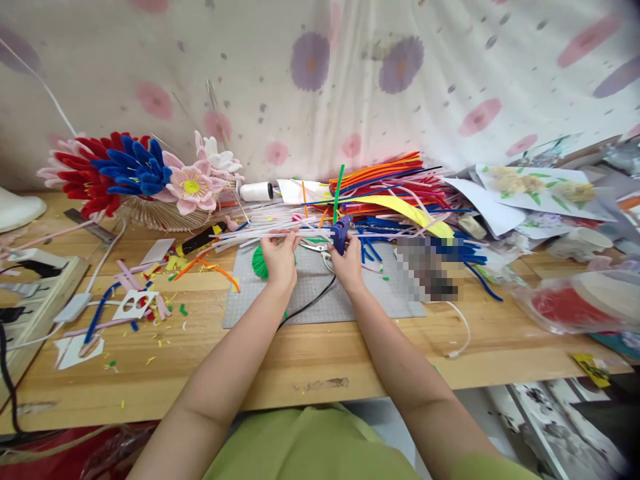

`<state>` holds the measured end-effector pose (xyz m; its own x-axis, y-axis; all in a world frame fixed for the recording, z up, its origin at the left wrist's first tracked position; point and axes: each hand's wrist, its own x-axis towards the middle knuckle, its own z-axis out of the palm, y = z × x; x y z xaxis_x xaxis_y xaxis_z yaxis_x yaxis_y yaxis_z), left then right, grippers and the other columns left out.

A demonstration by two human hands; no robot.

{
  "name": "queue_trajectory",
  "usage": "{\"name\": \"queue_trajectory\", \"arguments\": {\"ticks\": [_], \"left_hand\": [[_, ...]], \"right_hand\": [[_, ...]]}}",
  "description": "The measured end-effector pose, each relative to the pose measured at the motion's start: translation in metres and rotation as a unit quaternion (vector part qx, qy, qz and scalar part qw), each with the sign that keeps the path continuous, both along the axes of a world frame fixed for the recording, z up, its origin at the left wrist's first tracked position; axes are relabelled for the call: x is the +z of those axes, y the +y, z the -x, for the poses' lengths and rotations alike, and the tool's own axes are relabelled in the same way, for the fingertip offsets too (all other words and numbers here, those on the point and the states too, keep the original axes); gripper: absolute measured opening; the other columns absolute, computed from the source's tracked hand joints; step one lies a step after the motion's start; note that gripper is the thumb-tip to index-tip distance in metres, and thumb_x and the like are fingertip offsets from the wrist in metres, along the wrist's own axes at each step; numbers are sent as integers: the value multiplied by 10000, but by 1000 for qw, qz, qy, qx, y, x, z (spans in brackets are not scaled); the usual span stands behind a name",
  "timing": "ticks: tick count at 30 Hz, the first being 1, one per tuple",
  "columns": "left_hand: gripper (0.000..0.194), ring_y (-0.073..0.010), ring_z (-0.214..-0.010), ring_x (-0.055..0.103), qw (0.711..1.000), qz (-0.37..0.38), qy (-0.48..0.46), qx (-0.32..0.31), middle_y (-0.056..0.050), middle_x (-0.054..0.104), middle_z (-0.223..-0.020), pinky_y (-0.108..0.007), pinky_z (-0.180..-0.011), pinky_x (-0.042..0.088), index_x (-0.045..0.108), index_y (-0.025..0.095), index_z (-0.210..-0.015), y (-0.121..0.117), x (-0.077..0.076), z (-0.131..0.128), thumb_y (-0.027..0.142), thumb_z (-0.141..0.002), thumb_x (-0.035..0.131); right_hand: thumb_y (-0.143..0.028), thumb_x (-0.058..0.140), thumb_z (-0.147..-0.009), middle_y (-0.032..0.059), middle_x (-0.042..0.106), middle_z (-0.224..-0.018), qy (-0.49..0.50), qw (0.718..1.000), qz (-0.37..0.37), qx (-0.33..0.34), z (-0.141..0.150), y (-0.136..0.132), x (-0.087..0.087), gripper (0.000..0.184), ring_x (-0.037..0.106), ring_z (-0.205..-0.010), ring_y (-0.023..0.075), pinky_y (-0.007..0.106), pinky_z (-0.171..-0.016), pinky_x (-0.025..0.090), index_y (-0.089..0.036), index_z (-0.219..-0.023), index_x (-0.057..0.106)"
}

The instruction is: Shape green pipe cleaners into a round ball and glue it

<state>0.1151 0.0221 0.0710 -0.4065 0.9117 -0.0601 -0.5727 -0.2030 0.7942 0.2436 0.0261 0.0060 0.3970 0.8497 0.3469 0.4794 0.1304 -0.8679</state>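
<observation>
My right hand (348,261) is closed around a purple glue gun (341,233) above the grey cutting mat (390,293). A black cord (313,305) runs from below this hand toward the table's front edge. To its left, my left hand (281,257) is pinched shut; what lies between its fingertips is too small to make out. A fuzzy green round piece (259,262) lies on the mat beside my left hand, partly hidden by it. Scissors (320,249) lie between the hands. Behind them spreads a bundle of white pipe cleaners (255,227), with an upright green strip (339,190).
Pipe-cleaner flowers in red, blue (135,167) and pink stand at the back left. Orange and red pipe cleaners (385,170) are piled behind the mat. A power strip (45,293) sits at the left, a plastic-wrapped roll (580,300) at the right. Colourful scraps (150,310) litter the left side.
</observation>
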Motion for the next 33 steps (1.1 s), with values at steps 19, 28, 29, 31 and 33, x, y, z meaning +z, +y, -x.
{"name": "queue_trajectory", "arguments": {"ticks": [19, 28, 29, 31, 33], "left_hand": [[247, -165, -886, 636, 963, -205, 172, -31, 0, 536, -815, -334, -840, 489, 416, 235, -753, -37, -16, -34, 303, -724, 651], [180, -168, -958, 609, 946, -217, 227, -80, -32, 562, -885, -335, -864, 477, 458, 221, -808, -32, -20, -34, 293, -753, 613], [169, -174, -985, 599, 938, -228, 242, -95, -45, 565, -923, -342, -876, 471, 477, 219, -842, -33, -17, -34, 279, -756, 609], [209, -189, -1048, 567, 918, -259, 277, -118, -71, 560, -1016, -354, -902, 457, 507, 219, -919, -35, -10, -34, 241, -743, 617], [278, -203, -1102, 527, 889, -294, 332, -116, -88, 550, -1090, -366, -939, 431, 526, 217, -976, -38, -2, -29, 189, -718, 624]], "right_hand": [[-279, 474, -779, 187, 381, -1127, -91, 986, -51, -127, -5, -5, 3, 422, 393, -1122, 288, 476, -931, 362, -136, -1155, 348], [-320, 462, -765, 166, 410, -1112, -62, 992, -61, -89, -4, -4, 1, 410, 389, -1114, 266, 474, -954, 325, -153, -1126, 362], [-323, 470, -757, 161, 417, -1108, -49, 993, -63, -87, -4, -4, 2, 409, 394, -1109, 262, 471, -953, 325, -156, -1116, 368], [-341, 500, -734, 141, 440, -1090, -13, 995, -68, -77, -6, -4, 4, 407, 419, -1079, 248, 450, -937, 344, -168, -1085, 389], [-363, 535, -713, 94, 493, -997, 58, 995, -66, -45, -7, -4, 9, 396, 485, -960, 213, 399, -854, 410, -191, -1046, 407]]}}
